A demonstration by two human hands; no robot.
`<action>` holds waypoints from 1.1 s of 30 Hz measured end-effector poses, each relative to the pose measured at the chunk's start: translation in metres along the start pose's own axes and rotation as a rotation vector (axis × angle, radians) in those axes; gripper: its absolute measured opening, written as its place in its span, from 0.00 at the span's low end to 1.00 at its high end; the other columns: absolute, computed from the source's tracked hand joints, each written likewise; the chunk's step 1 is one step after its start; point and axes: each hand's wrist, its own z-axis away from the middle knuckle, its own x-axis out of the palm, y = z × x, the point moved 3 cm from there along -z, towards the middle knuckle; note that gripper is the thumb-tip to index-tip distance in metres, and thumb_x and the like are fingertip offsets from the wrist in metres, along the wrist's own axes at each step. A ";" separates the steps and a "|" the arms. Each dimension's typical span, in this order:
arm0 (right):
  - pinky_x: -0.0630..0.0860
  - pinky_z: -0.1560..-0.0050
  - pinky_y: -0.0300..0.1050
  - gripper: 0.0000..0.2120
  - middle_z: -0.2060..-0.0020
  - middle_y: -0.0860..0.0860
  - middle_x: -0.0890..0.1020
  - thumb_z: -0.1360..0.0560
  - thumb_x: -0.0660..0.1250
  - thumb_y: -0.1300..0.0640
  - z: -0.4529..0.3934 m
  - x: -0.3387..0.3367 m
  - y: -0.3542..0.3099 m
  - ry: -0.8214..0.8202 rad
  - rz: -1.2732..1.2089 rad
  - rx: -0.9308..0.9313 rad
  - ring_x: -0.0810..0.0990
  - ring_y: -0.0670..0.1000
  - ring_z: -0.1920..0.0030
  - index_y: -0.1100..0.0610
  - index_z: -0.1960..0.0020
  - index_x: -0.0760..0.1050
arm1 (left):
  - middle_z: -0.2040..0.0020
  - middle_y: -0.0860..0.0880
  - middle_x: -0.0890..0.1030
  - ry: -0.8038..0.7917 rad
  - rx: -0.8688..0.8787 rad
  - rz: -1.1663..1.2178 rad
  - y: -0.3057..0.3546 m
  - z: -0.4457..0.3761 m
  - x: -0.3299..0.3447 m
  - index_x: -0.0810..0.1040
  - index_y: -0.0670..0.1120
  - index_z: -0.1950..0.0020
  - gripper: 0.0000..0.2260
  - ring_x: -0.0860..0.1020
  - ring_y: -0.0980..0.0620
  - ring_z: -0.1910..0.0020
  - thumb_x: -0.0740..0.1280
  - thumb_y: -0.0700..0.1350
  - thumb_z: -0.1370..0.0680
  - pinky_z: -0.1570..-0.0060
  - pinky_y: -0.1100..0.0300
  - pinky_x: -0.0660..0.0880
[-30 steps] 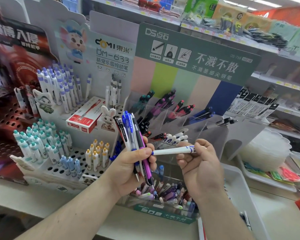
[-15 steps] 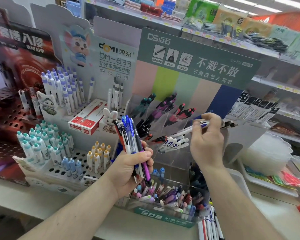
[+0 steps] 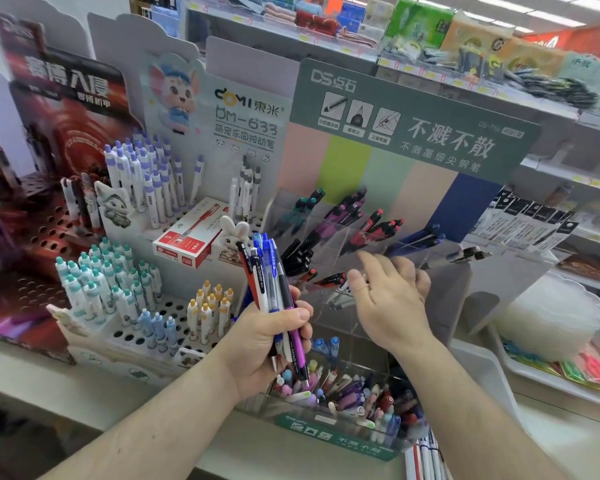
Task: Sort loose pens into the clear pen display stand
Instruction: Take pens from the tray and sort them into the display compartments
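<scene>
the clear pen display stand (image 3: 364,237) sits mid-shelf, its tilted compartments holding pens grouped by colour. just before it the left hand (image 3: 267,344) grips a bundle of about six loose pens (image 3: 269,271), upright. the right hand (image 3: 388,299) hovers at the stand's front, fingers spread and relaxed, holding nothing.
</scene>
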 end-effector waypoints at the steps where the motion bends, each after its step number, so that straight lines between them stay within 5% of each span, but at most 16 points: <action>1: 0.47 0.33 0.50 0.31 0.29 0.44 0.70 0.21 0.40 0.38 0.002 0.002 0.000 -0.021 0.037 -0.030 0.58 0.49 0.30 0.48 0.26 0.65 | 0.62 0.47 0.78 0.001 -0.001 -0.001 0.000 0.000 0.000 0.70 0.44 0.46 0.17 0.78 0.51 0.68 0.68 0.34 0.32 0.69 0.59 0.78; 9: 0.48 0.27 0.62 0.34 0.26 0.43 0.67 0.24 0.39 0.32 0.003 0.006 -0.003 -0.086 0.190 -0.015 0.56 0.55 0.25 0.46 0.25 0.61 | 0.62 0.48 0.79 0.013 -0.003 -0.052 0.001 0.003 0.004 0.71 0.44 0.46 0.17 0.78 0.51 0.68 0.69 0.34 0.32 0.68 0.58 0.78; 14: 0.46 0.25 0.57 0.32 0.22 0.43 0.58 0.21 0.45 0.33 0.010 -0.006 -0.004 -0.058 -0.002 -0.009 0.50 0.51 0.23 0.45 0.21 0.56 | 0.61 0.47 0.79 0.021 0.013 -0.080 -0.001 0.006 0.010 0.71 0.44 0.47 0.16 0.78 0.51 0.66 0.70 0.35 0.32 0.67 0.58 0.78; 16: 0.57 0.30 0.47 0.25 0.30 0.40 0.70 0.21 0.53 0.38 0.024 -0.019 -0.006 0.113 -0.303 0.017 0.63 0.48 0.28 0.47 0.28 0.69 | 0.61 0.47 0.78 0.021 0.026 -0.092 -0.001 0.007 0.013 0.71 0.45 0.47 0.16 0.78 0.50 0.66 0.70 0.35 0.32 0.66 0.57 0.78; 18: 0.70 0.45 0.34 0.07 0.49 0.36 0.81 0.18 0.62 0.49 0.040 -0.029 -0.010 0.186 -0.673 0.050 0.78 0.43 0.44 0.46 0.43 0.78 | 0.62 0.47 0.77 0.025 0.043 -0.101 -0.002 0.008 0.014 0.71 0.45 0.47 0.16 0.77 0.50 0.65 0.70 0.35 0.31 0.64 0.56 0.77; 20: 0.77 0.57 0.37 0.08 0.61 0.43 0.82 0.20 0.65 0.58 0.054 -0.031 -0.016 0.081 -0.878 0.055 0.80 0.46 0.58 0.46 0.53 0.78 | 0.62 0.47 0.77 0.029 0.061 -0.093 -0.002 0.008 0.016 0.70 0.45 0.47 0.15 0.77 0.50 0.65 0.70 0.36 0.31 0.64 0.56 0.77; 22: 0.79 0.58 0.46 0.07 0.63 0.46 0.82 0.21 0.66 0.57 0.065 -0.030 -0.022 -0.035 -0.936 0.023 0.80 0.48 0.61 0.46 0.53 0.79 | 0.61 0.47 0.77 0.025 0.084 -0.062 -0.003 0.007 0.019 0.71 0.45 0.48 0.14 0.78 0.50 0.65 0.70 0.36 0.31 0.63 0.57 0.77; 25: 0.76 0.62 0.41 0.03 0.63 0.42 0.82 0.22 0.67 0.48 0.077 -0.025 -0.028 -0.122 -0.894 -0.061 0.79 0.44 0.64 0.44 0.48 0.75 | 0.60 0.46 0.78 -0.007 0.125 0.082 -0.006 0.007 0.023 0.75 0.44 0.50 0.16 0.79 0.49 0.65 0.75 0.34 0.34 0.62 0.56 0.79; 28: 0.66 0.67 0.33 0.18 0.69 0.36 0.75 0.28 0.60 0.32 0.088 -0.017 -0.033 0.005 -0.551 -0.195 0.72 0.40 0.69 0.39 0.43 0.68 | 0.58 0.45 0.79 -0.046 0.176 0.191 -0.009 0.006 0.025 0.80 0.45 0.51 0.22 0.79 0.48 0.63 0.83 0.37 0.41 0.59 0.54 0.80; 30: 0.62 0.69 0.30 0.23 0.71 0.32 0.67 0.27 0.59 0.31 0.092 -0.017 -0.039 0.145 -0.449 -0.225 0.69 0.40 0.70 0.43 0.39 0.68 | 0.58 0.45 0.79 -0.035 0.191 0.210 -0.011 0.004 0.025 0.79 0.45 0.50 0.23 0.79 0.48 0.63 0.83 0.40 0.41 0.59 0.53 0.80; 33: 0.66 0.70 0.30 0.22 0.66 0.34 0.74 0.21 0.54 0.32 0.093 -0.013 -0.049 0.279 -0.523 -0.246 0.75 0.41 0.69 0.46 0.37 0.68 | 0.58 0.46 0.80 -0.001 0.175 0.218 -0.014 0.003 0.027 0.80 0.45 0.50 0.25 0.80 0.49 0.62 0.85 0.43 0.42 0.59 0.53 0.81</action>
